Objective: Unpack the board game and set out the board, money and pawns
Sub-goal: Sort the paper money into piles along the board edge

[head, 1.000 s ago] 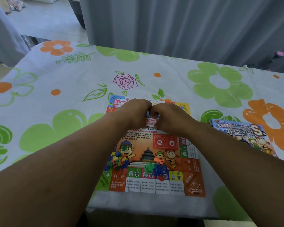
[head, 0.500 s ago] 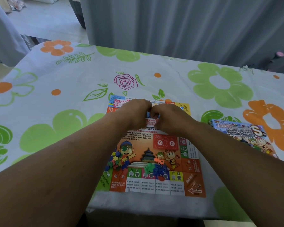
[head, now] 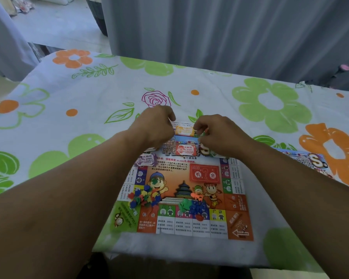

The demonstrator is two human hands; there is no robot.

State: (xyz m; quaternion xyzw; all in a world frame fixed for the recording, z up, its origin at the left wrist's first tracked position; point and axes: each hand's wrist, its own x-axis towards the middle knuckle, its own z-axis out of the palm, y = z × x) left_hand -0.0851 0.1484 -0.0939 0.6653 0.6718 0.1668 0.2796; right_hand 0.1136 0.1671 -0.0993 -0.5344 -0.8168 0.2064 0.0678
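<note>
Observed: left hand [head: 153, 125] and right hand [head: 216, 133] curled at far edge of board [head: 236, 202]; what they hold cannot be told. Orange note [head: 184, 130] lies between them, long axis crosswise, equally near.

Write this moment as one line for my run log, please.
board: open flat | orange note, red note, purple note: on board | left grip, right grip: curled, contents unclear | coloured pieces: piled on board

board [head: 237, 228]: flat | money notes [head: 186, 150]: far half | pawns [head: 144, 198]: two heaps, near half
</note>
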